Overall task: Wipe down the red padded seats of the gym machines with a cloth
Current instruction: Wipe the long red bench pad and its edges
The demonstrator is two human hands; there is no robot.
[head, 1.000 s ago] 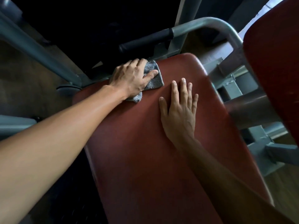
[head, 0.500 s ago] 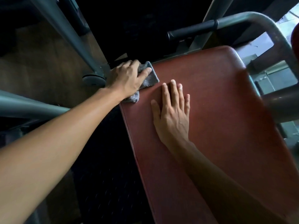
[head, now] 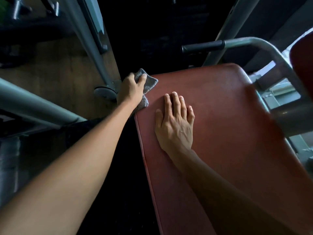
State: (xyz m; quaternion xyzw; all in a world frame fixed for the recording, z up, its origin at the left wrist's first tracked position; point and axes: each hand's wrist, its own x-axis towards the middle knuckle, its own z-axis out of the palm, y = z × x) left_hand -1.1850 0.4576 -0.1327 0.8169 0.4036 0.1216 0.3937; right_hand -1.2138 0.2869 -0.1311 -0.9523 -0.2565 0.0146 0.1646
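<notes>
Currently the right hand (head: 175, 126) lies flat on the red padded seat (head: 237, 141), fingers straight and holding nothing. It looks like a brace for the lean forward. Further out, the left hand (head: 131, 90) has its fingers curled round the grey cloth (head: 150, 82), which is bunched at the seat's far-left corner and half over the edge, probably to catch the rim seam. Beyond sits a black-gripped handle (head: 203, 45) on the grey frame. A second red pad (head: 303, 61) at far right is likely next.
</notes>
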